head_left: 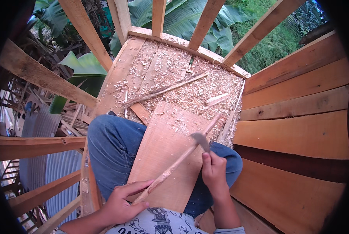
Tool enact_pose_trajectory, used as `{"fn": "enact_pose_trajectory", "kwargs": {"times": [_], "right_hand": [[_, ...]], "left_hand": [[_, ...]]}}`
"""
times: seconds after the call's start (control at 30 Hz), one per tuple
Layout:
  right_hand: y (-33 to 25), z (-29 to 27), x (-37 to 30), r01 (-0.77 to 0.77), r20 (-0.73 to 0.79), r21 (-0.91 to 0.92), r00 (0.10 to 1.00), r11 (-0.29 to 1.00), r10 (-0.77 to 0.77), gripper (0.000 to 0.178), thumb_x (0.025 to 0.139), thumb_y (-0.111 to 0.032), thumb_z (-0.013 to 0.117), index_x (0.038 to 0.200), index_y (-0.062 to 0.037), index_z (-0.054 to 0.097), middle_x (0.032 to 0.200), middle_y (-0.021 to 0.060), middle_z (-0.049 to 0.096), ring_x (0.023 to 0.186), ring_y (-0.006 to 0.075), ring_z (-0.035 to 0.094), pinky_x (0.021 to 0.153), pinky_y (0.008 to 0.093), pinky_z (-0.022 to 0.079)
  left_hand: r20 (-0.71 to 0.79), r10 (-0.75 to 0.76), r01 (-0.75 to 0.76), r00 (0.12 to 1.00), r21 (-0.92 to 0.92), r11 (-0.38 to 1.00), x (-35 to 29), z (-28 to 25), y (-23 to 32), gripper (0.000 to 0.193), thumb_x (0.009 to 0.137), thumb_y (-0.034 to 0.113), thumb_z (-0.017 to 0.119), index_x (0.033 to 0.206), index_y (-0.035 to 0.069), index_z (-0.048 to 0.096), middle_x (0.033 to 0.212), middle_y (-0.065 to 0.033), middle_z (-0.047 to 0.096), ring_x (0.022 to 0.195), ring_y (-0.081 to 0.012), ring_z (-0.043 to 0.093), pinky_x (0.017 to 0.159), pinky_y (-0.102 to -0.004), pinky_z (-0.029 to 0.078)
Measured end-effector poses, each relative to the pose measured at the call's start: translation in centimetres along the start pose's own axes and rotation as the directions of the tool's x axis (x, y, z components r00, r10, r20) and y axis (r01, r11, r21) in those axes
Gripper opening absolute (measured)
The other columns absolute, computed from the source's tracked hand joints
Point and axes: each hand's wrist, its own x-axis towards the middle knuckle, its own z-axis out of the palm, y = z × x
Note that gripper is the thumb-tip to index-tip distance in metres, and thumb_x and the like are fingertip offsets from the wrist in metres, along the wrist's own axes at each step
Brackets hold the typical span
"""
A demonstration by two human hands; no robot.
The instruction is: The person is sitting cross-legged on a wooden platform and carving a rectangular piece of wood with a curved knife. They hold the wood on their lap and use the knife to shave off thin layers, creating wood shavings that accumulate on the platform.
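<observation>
My left hand (121, 201) grips the lower end of a long wooden stick (173, 164), thumb on one side and fingers on the other. The stick slants up to the right over a wide flat board (155, 136) lying across my lap. Its lower part looks pale and freshly cut, its upper part smoother. In my right hand (214, 171) is a knife with a short, curved grey blade (201, 141), closed around a handle that the fingers mostly hide. The blade, a little blurred, lies against or just over the upper part of the stick.
Pale wood shavings (182, 97) cover the plank floor ahead. A long rough strip of wood (164, 89) and a short offcut (218, 98) lie among them. Wooden railing posts (158, 17) ring the front and left. A plank wall (291, 128) stands close on the right.
</observation>
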Motion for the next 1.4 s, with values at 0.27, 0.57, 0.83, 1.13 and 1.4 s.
{"fn": "enact_pose_trajectory", "kwargs": {"times": [0.27,0.57,0.83,1.13,1.4], "right_hand": [[2.7,-0.4,1.9,0.025,-0.069,-0.079,0.997,0.997,-0.03,0.04,0.091,-0.035,0.064,0.068,-0.0037,0.053,0.056,0.0163,0.048,0.051,0.0342,0.055,0.047,0.0392,0.042],[1.7,0.9,0.1,0.446,0.19,-0.147,0.889,0.883,-0.417,0.041,0.093,-0.032,0.059,0.068,-0.0013,0.052,0.058,0.02,0.05,0.054,0.0358,0.057,0.047,0.0382,0.042],[4.9,0.1,2.5,-0.247,-0.047,0.356,0.959,0.901,0.281,0.047,0.104,-0.03,0.041,0.063,-0.0066,0.042,0.054,-0.0034,0.039,0.044,0.0048,0.037,0.04,0.0234,0.027],[5.4,0.0,1.9,-0.228,-0.041,0.481,0.959,0.847,0.281,0.047,0.103,-0.034,0.043,0.064,-0.0081,0.04,0.052,-0.0033,0.038,0.039,0.0051,0.035,0.035,0.0223,0.027],[5.9,0.0,2.3,-0.27,-0.027,0.474,0.947,0.838,0.32,0.049,0.102,-0.043,0.042,0.067,-0.0088,0.04,0.047,-0.0021,0.036,0.034,0.0067,0.033,0.031,0.0236,0.029]], "left_hand": [[-0.001,-0.003,0.003,1.0,-0.006,1.0,-0.2,0.1,-0.1,0.054,0.076,0.001,0.071,0.128,-0.001,0.057,0.119,-0.0193,0.064,0.111,-0.0227,0.062,0.095,-0.0326,0.047],[0.006,-0.007,0.007,1.0,0.016,1.0,0.1,0.0,0.0,0.055,0.076,0.002,0.072,0.129,0.0,0.057,0.117,-0.0195,0.065,0.11,-0.0246,0.063,0.094,-0.0331,0.047],[0.074,0.036,-0.042,0.997,0.082,0.996,0.0,-0.1,0.9,0.057,0.076,0.002,0.072,0.13,0.0,0.056,0.123,-0.0199,0.062,0.112,-0.0263,0.062,0.097,-0.0345,0.047],[0.079,0.059,-0.066,0.995,0.089,0.994,0.2,0.1,1.0,0.056,0.076,0.0,0.071,0.13,-0.001,0.055,0.123,-0.021,0.061,0.114,-0.0266,0.061,0.097,-0.0338,0.047],[0.0,0.062,-0.062,0.998,0.102,0.993,-1.1,0.1,1.0,0.054,0.075,-0.007,0.067,0.128,-0.004,0.055,0.125,-0.021,0.059,0.115,-0.0261,0.059,0.099,-0.0345,0.047]]}}
